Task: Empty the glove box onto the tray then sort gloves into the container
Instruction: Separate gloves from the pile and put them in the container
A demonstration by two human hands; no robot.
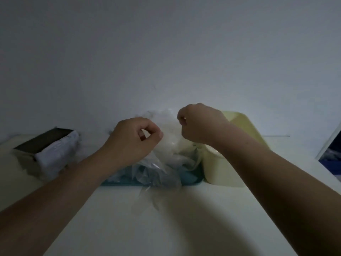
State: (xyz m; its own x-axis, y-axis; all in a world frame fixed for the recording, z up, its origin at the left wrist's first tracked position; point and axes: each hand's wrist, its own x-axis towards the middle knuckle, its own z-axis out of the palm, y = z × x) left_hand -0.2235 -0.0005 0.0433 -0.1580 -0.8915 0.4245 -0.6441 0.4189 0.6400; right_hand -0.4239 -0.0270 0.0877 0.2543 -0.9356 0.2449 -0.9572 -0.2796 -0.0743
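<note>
Both hands are up over the tray [193, 179]. Left hand [134, 137] and right hand [199, 124] each have the grip pinched closed on one clear glove [169, 137], held between them. Glove box [46, 146] lies on its side on the counter [166, 218], left of the tray. White material at its mouth, so emptying is possibly incomplete. Heap of gloves [155, 172] on the tray. Container [217, 167] just beside the tray, right side, contents hidden. Sorting looks early; most is left.
</note>
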